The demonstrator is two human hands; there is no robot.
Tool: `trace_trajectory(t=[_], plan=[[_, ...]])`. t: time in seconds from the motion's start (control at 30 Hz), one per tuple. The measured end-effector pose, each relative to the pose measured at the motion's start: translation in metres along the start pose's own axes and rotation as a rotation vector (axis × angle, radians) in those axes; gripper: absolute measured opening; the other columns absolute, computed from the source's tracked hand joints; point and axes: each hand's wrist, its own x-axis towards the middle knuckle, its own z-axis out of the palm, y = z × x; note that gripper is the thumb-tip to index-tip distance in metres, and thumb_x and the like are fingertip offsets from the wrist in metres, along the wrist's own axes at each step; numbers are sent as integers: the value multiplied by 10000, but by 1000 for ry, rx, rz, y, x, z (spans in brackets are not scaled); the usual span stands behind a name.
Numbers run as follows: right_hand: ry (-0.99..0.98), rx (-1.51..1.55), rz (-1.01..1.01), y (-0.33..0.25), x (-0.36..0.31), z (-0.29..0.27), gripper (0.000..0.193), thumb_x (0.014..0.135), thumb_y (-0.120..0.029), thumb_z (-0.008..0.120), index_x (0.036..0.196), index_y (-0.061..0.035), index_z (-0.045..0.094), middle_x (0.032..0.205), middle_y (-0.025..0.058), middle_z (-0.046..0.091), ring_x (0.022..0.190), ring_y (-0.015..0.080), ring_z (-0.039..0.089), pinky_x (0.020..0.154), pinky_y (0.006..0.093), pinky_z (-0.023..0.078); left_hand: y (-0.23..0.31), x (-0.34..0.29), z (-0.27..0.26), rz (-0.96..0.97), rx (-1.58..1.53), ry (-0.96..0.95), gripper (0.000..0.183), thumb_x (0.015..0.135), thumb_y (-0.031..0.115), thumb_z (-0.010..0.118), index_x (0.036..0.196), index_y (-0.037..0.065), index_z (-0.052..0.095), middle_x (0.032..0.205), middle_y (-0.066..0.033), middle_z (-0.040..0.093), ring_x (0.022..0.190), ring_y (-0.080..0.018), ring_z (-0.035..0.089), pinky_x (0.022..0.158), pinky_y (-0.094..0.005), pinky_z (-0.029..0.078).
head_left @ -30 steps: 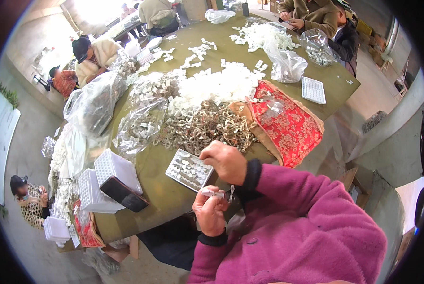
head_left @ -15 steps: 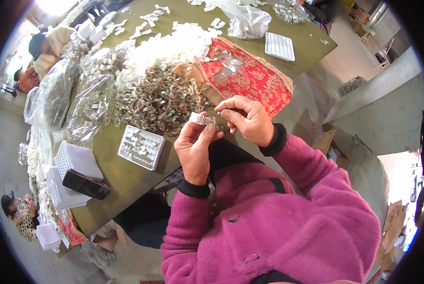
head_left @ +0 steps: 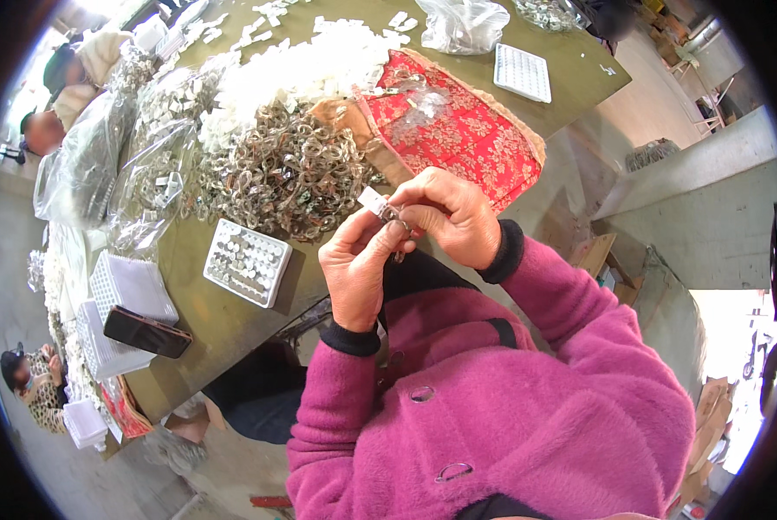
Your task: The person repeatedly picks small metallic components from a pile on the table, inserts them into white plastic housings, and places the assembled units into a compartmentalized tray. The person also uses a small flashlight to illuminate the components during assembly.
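My left hand (head_left: 354,273) is closed, thumb against fingers, on a small white plastic piece (head_left: 372,200) with a thin loop of wire or cord beneath it. Its exact kind is too small to tell. My right hand (head_left: 462,224) pinches at the same spot, its fingertips meeting the loop beside my left thumb; the fingers partly hide what they grip. Just beyond my hands lies a heap of coiled brownish cords (head_left: 289,173). A shallow white tray (head_left: 269,293) of small round silvery pieces sits on the table to the left.
White plastic pieces (head_left: 310,69) are piled behind the cords, beside a red patterned cloth (head_left: 479,143). Clear bags (head_left: 81,178) and white gridded trays (head_left: 137,286) with a phone (head_left: 147,333) stand left. Another white tray (head_left: 523,73) lies far right. Other people sit at left.
My right fingertips have come in against the piece in my left hand; a small gap showed before. The view has shifted slightly.
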Motion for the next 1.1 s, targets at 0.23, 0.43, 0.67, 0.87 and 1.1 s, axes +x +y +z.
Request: trace_trajectory(t=[0.23,0.43,0.67,0.87,1.1], plan=[[-4,393,448,-10,4,-4,183,1014,-70,663,1181,4,649,879,20,690,708,69,647,604,211,518,-10,6,-5,107,104,80,287,942,-63,707,1227,-80,671,1038,-125,742,815,-170,726,727,-273,604],[-70,391,595,-9,14,-8,191,993,-104,708,1111,27,637,865,52,695,677,90,651,571,245,543,-6,13,-5,578,858,46,201,894,-89,730,1088,-41,737,1075,-98,673,856,-139,700,737,-263,605],[-63,530,578,-5,15,-11,252,1001,-97,707,1199,31,618,982,68,698,796,143,710,712,299,626,-1,12,-10,52,145,82,210,979,3,664,1180,-46,697,924,-53,700,680,-111,644,586,-244,509],[-55,476,493,-10,10,-7,249,1002,-31,671,1228,59,616,1026,86,696,858,159,720,798,313,627,2,10,-16,-34,-67,93,201,999,34,638,1172,-41,705,891,-50,702,640,-107,618,552,-241,476],[-53,417,455,-22,8,3,226,997,-29,680,1195,65,623,954,80,708,803,125,688,725,272,585,4,2,-12,127,156,110,201,1021,49,642,1185,-59,684,913,-65,706,685,-112,641,624,-250,526]])
